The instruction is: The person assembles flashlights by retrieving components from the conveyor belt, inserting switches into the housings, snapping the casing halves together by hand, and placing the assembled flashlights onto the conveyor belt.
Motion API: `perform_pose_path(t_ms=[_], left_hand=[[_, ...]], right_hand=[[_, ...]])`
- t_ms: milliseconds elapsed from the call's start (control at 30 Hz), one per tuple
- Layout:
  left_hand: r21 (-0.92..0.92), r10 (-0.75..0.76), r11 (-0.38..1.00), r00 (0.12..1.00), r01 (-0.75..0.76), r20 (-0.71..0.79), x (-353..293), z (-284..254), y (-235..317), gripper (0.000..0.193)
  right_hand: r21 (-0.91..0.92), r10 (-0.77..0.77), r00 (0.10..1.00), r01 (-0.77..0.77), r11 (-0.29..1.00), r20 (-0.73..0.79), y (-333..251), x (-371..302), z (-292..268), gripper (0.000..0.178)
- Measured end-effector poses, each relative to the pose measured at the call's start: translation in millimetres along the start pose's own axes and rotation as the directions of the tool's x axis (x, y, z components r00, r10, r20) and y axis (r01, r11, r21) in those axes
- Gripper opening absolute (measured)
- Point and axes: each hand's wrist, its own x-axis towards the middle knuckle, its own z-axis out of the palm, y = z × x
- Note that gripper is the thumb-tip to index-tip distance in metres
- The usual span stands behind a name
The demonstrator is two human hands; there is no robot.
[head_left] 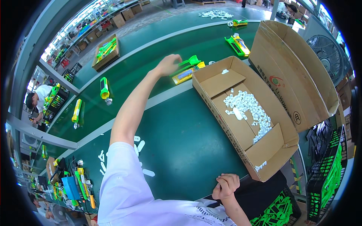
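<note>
Head view, workbench with green mat. Our left hand (168,64) is stretched far forward across the conveyor belt (151,64), fingers curled down onto a green and yellow toy piece (188,67) lying just to its right; the fingers touch its near end, but we cannot tell whether they actually grip it. Our right hand (225,186) sits close to the body, clenched into a loose fist on the near edge of the table (184,150), holding nothing visible.

Between the two hands, to the right, stands an open cardboard box (241,109) with a heap of small white plastic parts (247,109) inside. A few loose white parts (141,145) lie on the mat beside the left upper arm. Further along the belt, left of the outstretched hand, lie two more green-yellow toys (104,88).
</note>
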Motion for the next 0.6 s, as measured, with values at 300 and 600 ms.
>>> perform_pose_path(t_ms=[300, 600], left_hand=[[0.016, -0.094, 0.995, 0.938, 0.094, 0.333, 2.4, -3.5, 42.6, 0.049], [0.232, -0.181, 0.963, 0.97, 0.14, 0.165, 2.5, 11.7, 57.7, 0.069]], right_hand=[[0.036, 0.013, 1.0, -0.013, 0.999, -0.007, -3.7, 0.4, 1.6, 0.017], [0.021, -0.016, 0.999, 0.017, 1.0, -0.039, 0.5, 5.3, 1.6, 0.019]])
